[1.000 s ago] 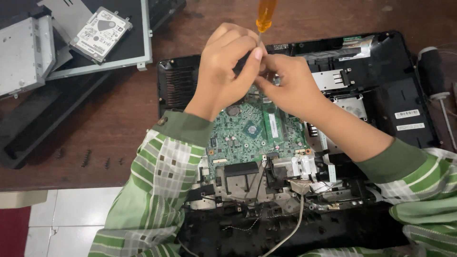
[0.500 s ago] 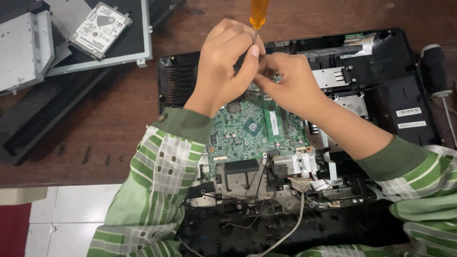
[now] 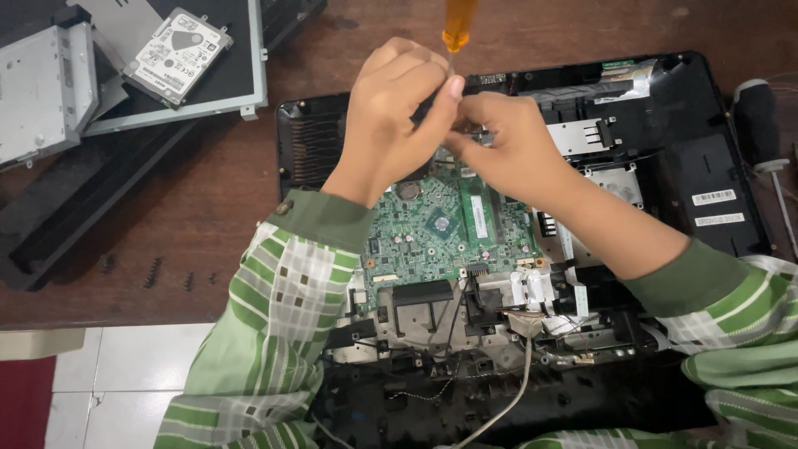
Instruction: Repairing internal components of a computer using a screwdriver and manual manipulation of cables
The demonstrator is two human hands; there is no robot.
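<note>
An opened black laptop base (image 3: 715, 158) lies on the wooden table, its green motherboard (image 3: 440, 229) exposed. My left hand (image 3: 391, 116) is closed around a screwdriver with an orange handle (image 3: 457, 23), held upright over the board's far edge. My right hand (image 3: 507, 141) meets it at the shaft, fingers pinched low near the tip. The tip itself is hidden behind my fingers. Loose wires and a metal bracket (image 3: 432, 333) sit at the near side of the board.
A hard drive (image 3: 176, 55) rests on a flat panel (image 3: 224, 83) at the upper left, beside a silver optical drive (image 3: 41, 91). Small screws (image 3: 154, 272) lie on the table at left. A second black-handled screwdriver (image 3: 761, 125) lies at the far right.
Both hands and the screwdriver stay at the same spot on the board; the view has shifted slightly, so the orange handle sits a little further left and higher in frame.
</note>
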